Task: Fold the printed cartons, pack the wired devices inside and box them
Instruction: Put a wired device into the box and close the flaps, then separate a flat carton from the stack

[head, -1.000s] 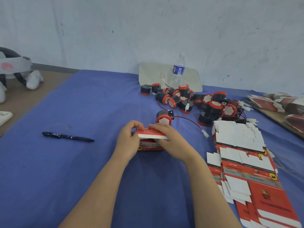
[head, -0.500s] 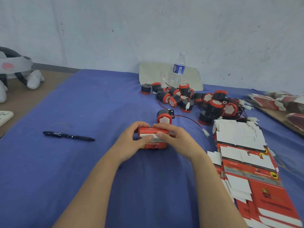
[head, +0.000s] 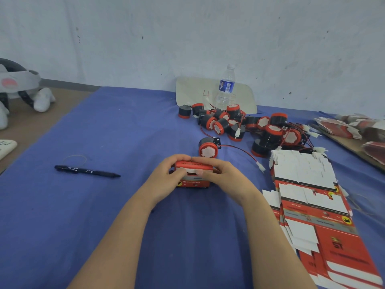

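Cartons first: the flat printed stack point(head: 312, 207) fans out along my right on the blue desk point(head: 104, 205), and behind it lies the heap of wired devices point(head: 245, 126). One device point(head: 208, 147) sits alone just beyond my hands, its wire trailing right. Between my hands is the small red carton point(head: 192, 174), resting on the desk with its long axis running left to right. My left hand point(head: 166, 180) and right hand point(head: 225, 180) each curl closed around one end, thumbs pressing the white flap point(head: 190, 170). The lone device lies slightly nearer my right hand.
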`<state>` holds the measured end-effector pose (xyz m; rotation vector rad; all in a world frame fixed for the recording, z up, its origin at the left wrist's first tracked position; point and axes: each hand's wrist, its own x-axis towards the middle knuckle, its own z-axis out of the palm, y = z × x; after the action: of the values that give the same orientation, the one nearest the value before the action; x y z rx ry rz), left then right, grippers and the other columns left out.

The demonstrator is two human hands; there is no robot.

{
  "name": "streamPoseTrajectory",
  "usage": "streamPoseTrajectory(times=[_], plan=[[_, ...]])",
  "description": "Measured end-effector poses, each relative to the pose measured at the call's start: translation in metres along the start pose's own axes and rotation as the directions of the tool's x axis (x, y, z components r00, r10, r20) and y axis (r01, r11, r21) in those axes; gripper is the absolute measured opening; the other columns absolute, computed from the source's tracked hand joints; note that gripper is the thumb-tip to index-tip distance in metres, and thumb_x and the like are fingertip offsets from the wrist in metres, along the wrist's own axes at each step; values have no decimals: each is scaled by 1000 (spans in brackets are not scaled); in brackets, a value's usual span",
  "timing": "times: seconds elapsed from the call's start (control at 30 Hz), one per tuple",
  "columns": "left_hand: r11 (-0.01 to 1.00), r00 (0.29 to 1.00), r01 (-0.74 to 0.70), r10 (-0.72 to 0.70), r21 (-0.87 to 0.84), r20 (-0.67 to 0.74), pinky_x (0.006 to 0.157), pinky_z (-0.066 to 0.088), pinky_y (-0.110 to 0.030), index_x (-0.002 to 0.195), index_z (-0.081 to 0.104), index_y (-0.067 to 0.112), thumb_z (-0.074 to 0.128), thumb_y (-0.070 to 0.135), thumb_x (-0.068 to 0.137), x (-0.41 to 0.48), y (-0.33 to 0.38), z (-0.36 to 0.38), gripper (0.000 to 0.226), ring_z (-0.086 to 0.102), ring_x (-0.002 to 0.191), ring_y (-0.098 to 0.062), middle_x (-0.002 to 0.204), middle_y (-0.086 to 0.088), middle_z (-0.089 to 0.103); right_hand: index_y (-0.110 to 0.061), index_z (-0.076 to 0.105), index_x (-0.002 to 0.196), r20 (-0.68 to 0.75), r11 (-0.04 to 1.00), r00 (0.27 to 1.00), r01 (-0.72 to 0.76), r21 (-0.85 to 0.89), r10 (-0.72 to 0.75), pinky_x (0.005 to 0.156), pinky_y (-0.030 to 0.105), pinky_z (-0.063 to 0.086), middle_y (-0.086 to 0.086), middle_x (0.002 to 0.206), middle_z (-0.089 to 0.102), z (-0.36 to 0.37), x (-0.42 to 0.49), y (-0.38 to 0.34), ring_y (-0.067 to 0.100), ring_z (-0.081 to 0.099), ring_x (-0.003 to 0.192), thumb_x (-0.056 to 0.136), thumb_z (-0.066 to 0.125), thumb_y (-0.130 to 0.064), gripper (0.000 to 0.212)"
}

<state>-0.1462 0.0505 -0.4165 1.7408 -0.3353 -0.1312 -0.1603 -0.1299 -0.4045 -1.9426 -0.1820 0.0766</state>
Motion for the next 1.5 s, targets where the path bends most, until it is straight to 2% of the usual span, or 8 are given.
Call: streamPoseTrajectory(times=[0.23, 0.37, 0.53, 0.67, 0.97, 1.23, 1.4, 1.5], plan=[[998, 998, 57, -56, -18, 39, 74, 41, -8, 110, 60, 43, 35, 23, 101, 0, 2, 1, 33, 59, 95, 6, 120, 14, 59, -37, 58, 125, -63, 995, 993, -101, -1, 101, 96, 26, 45, -7, 130, 57, 6, 5, 3, 10, 56, 113, 99, 49, -31, 28], [994, 992, 108, -109, 33, 57, 87, 33, -18, 150, 10, 40, 40, 24, 102, 3, -3, -1, 59, 49, 99, 5, 124, 22, 42, -27, 27, 148, -111, 990, 983, -143, 12, 144, 96, 27, 41, -6, 127, 55, 12, 4, 2, 13, 54, 114, 98, 52, -28, 56], [986, 985, 167, -167, -1, -35, 78, 44, -20, 124, 51, 21, 36, 16, 99, 2, 3, 10, 29, 58, 100, -7, 119, 1, 62, -21, 45, 134, -182, 986, 973, -155, -53, 143, 68, 7, 37, -5, 125, 57, 28, 3, -1, 2, 53, 96, 102, 40, -32, 35], [983, 985, 155, -161, -98, -59, 104, 32, -22, 150, 24, 31, 32, 31, 104, -1, 18, 25, 46, 40, 132, -10, 149, 9, 35, -25, 23, 151, -336, 998, 940, -62, 20, 65, 88, 13, 37, -2, 141, 45, 37, -3, -9, 8, 48, 113, 103, 36, -34, 50], [850, 976, -168, 216, -498, 39, 80, 58, -31, 139, 39, 15, 47, 19, 100, -12, 170, 182, 40, 61, 105, -20, 122, -6, 58, -21, 47, 133, -907, 959, 410, 280, 31, -91, 88, 40, 55, 4, 127, 59, -111, -130, -81, 20, 61, 111, 97, 54, -28, 37], [894, 789, -344, 441, -286, 429, 90, 42, -28, 123, 56, 8, 41, 27, 101, -126, 269, 406, 32, 57, 111, -24, 119, -8, 63, -9, 47, 132, -983, 907, -149, -419, -38, -109, 72, 18, 30, 5, 120, 60, -232, -365, -89, 22, 56, 110, 99, 43, -34, 41], [775, 650, -587, 279, 233, 707, 110, 29, -48, 126, 53, 11, 39, 35, 99, -169, 259, 465, 39, 39, 132, -34, 135, -13, 53, -12, 12, 151, -968, 635, -218, -733, 246, 123, 117, 39, 14, 19, 153, 25, -238, -429, -68, 33, 18, 144, 94, 49, -22, 69], [853, 704, -521, 434, -6, 562, 108, 31, -36, 131, 51, 9, 48, 28, 97, -160, 248, 451, 40, 42, 130, -28, 137, -11, 51, -13, 29, 148, -978, 688, -194, -720, 87, -80, 114, 31, 3, 16, 157, 16, -230, -410, -63, 27, 8, 146, 95, 46, -13, 55]])
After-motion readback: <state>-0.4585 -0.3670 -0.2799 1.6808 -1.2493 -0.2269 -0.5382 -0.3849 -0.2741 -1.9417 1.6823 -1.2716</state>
